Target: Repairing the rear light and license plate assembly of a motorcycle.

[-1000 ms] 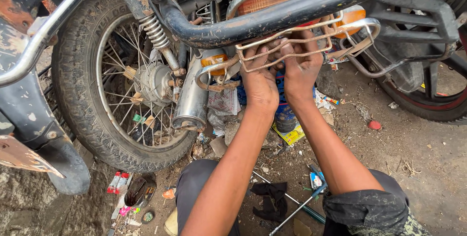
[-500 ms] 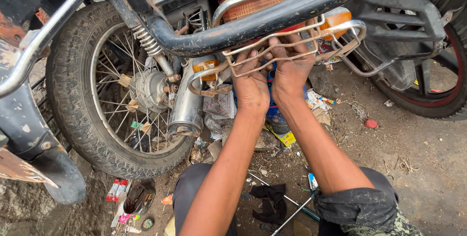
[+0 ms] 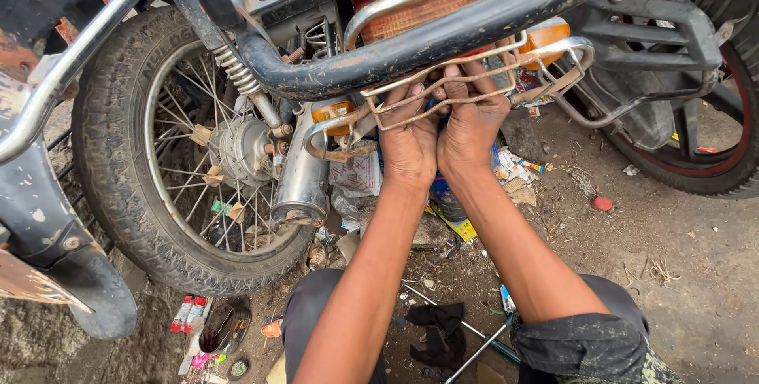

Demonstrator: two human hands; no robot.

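I look down at the rear of a motorcycle. My left hand [image 3: 409, 143] and my right hand [image 3: 472, 119] reach up side by side, fingers curled around a thin wire rack [image 3: 474, 83] under the black grab rail [image 3: 411, 48] and the red tail light [image 3: 427, 0]. An orange indicator [image 3: 545, 36] sits right of my right hand and another orange indicator [image 3: 332, 113] left of my left hand. My fingertips are partly hidden behind the wires.
The spoked rear wheel [image 3: 198, 155] and chrome exhaust [image 3: 304, 174] stand at left. A second tyre [image 3: 711, 147] is at right. Litter, a black rag [image 3: 439, 329], a thin metal rod [image 3: 474, 348] and wrappers lie on the dirt between my knees.
The view has drifted slightly, so the motorcycle sits a little to the right and lower. Both hands stay on the wire rack in the same grip.
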